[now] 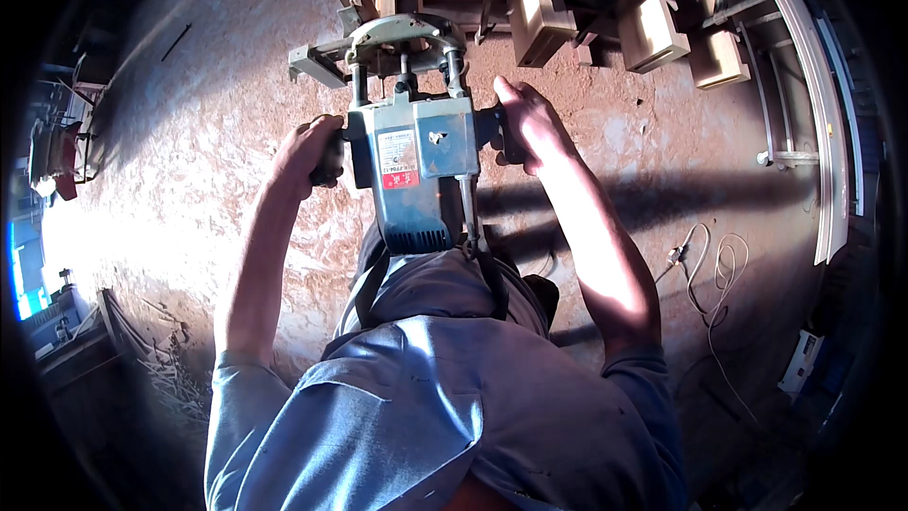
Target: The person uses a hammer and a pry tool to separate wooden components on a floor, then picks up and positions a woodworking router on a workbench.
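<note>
Shirt [378, 407] foremost, router [402, 208] handles [512, 146] are clamped in fingers of left hand [310, 147] and right hand [536, 123], likely for balance.

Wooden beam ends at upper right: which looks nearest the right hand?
The leftmost end, just above the right hand; the middle end and rightmost end sit farther right.

You wear a blue-grey shirt [397, 416], short-sleeved, creased across the front. Sleeves [248, 416] end near your elbows. Left hand [314, 151], right hand [532, 128]: bare. Dark strips [493, 284] flank your waist; kind unclear.
</note>
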`<state>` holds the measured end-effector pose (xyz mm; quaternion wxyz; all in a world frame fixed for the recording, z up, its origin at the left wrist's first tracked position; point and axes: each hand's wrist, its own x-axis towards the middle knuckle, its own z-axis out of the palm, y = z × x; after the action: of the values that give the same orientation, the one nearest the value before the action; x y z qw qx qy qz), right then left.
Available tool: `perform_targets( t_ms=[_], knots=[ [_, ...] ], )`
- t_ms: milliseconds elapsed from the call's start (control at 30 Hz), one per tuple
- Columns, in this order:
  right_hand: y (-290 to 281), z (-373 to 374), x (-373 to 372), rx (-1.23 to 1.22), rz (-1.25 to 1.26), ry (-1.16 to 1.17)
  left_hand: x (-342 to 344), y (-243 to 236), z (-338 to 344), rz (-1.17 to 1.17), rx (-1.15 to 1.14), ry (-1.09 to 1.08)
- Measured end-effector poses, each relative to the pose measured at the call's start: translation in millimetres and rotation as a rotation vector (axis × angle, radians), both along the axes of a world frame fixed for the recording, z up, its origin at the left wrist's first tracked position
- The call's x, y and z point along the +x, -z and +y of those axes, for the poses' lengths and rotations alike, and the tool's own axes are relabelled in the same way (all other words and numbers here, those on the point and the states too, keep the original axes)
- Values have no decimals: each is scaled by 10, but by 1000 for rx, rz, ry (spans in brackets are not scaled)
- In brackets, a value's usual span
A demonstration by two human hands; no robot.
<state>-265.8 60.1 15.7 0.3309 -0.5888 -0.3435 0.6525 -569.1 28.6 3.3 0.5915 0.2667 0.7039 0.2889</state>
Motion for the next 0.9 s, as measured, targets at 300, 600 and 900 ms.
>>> perform_targets(
  t_ms=[300, 600, 900],
  knots=[
    [312, -145, 105, 71, -224, -37, 107, 35, -248, -27, 41, -29],
    [1032, -744, 764, 140, -115, 34, 780, 548, -822, -63, -101, -83],
    [928, -675, 1470, -191, -280, 148, 1414, 881, -437, -103, -4, 164]
  ],
)
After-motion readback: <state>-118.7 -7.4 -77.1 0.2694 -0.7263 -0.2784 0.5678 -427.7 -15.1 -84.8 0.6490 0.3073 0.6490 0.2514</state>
